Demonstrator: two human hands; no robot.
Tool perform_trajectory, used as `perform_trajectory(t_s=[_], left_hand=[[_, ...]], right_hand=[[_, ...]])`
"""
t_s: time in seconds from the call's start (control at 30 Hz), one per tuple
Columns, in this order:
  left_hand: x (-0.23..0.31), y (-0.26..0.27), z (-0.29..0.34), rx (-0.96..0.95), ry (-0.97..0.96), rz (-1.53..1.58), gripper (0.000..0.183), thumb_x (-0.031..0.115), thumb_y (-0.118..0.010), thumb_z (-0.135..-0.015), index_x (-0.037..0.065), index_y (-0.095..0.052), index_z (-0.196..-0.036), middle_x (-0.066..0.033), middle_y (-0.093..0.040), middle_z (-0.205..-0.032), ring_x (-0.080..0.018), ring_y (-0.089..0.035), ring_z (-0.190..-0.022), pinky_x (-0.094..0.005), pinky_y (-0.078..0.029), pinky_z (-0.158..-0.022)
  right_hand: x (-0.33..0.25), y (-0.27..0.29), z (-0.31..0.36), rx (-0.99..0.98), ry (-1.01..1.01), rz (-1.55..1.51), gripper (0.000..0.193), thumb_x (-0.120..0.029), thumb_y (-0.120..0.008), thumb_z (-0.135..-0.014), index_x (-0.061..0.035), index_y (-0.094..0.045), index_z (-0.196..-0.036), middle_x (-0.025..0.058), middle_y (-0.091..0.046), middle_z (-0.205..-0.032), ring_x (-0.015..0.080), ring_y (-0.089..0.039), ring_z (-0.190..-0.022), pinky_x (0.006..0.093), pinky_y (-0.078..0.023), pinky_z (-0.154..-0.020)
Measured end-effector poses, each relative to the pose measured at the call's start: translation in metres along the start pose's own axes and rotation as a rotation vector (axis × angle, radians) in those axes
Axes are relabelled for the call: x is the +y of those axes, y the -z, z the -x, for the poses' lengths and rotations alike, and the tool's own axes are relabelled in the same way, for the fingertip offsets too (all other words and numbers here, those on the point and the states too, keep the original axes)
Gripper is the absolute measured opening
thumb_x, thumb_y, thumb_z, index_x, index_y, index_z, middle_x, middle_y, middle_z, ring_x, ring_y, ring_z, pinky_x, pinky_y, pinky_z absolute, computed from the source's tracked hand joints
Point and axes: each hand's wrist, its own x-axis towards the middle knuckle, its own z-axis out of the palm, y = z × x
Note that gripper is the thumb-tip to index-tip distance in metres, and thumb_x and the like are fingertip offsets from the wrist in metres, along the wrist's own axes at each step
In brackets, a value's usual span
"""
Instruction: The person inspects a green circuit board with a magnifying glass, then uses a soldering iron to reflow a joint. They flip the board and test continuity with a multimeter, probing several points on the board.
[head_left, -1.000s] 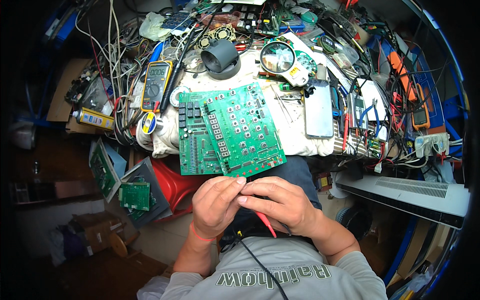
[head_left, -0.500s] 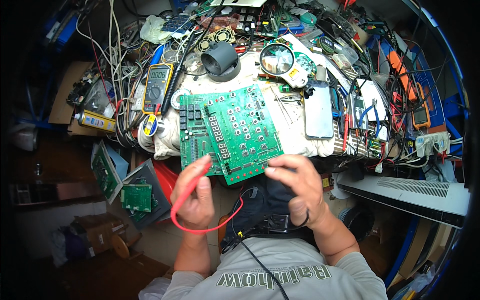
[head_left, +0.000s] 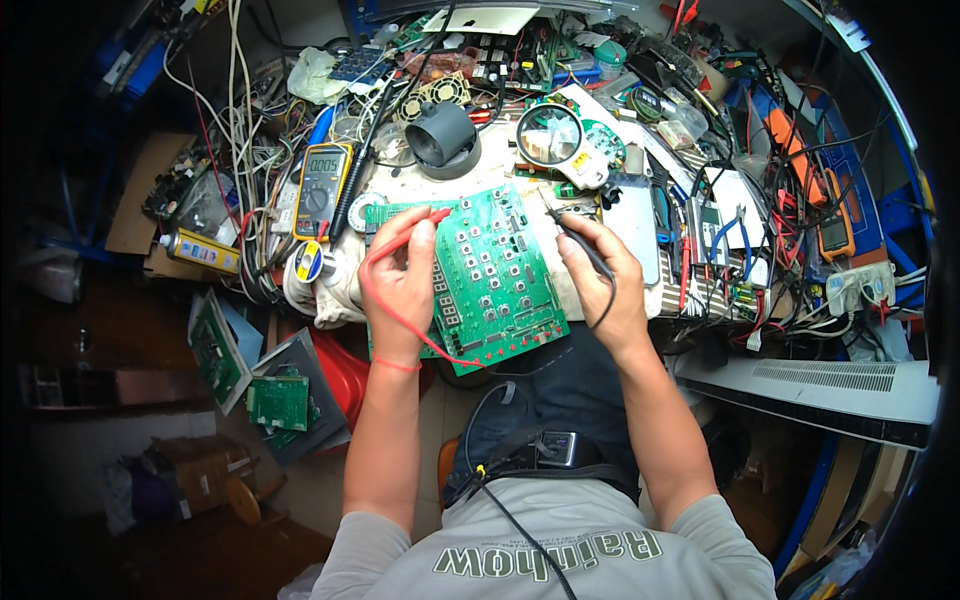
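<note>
My left hand (head_left: 404, 295) is closed around a red test probe (head_left: 438, 215), whose tip end is over the upper left part of a green circuit board (head_left: 535, 285). My right hand (head_left: 610, 285) grips a black test probe (head_left: 590, 254), its tip pointing up and away just past the board's right edge. Whether either tip touches anything is too small to tell. The board carries push buttons and a column of digit displays. Under its left side lies a second green board (head_left: 376, 214), mostly hidden by my left hand. A yellow multimeter (head_left: 322, 192) stands to the left, its display lit.
Behind the boards are a grey cylindrical part (head_left: 440, 137), a magnifying glass (head_left: 549, 134) and a phone (head_left: 632, 225). Tangled cables and electronic parts crowd both sides. Blue-handled pliers (head_left: 741, 232) lie at right. Further boards (head_left: 279, 402) lean at lower left beside a red stool (head_left: 342, 375).
Both hands have moved forward from the board's near edge, the left with the red probe over the board, the right to its right side. The black probe now shows clearly.
</note>
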Motion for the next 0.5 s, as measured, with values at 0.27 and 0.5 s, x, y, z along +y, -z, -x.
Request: perform_trajectory(t_s=[0.27,0.5], left_hand=[[-0.037,-0.019,-0.038,-0.062,0.035,-0.008,0.025,0.019,-0.067,-0.110,-0.004,-0.074,-0.117,-0.0083,-0.077,-0.107,-0.0126,-0.069,-0.097,-0.0287,-0.054,-0.090],[-0.046,-0.029,-0.042,-0.132,0.102,-0.271,0.026,0.022,-0.068,-0.109,-0.002,-0.075,-0.111,-0.0069,-0.078,-0.100,-0.0130,-0.070,-0.094,-0.0306,-0.055,-0.085]], right_hand=[[0.033,-0.029,-0.012,0.068,-0.086,-0.176,0.034,-0.026,-0.073,-0.107,0.0031,-0.073,-0.125,0.0142,-0.078,-0.111,0.0176,-0.073,-0.098,0.0315,-0.057,-0.088],[0.041,-0.043,-0.017,0.068,-0.097,-0.112,0.033,-0.028,-0.067,-0.109,0.0010,-0.072,-0.123,0.0152,-0.077,-0.110,0.0228,-0.074,-0.100,0.0358,-0.057,-0.092]])
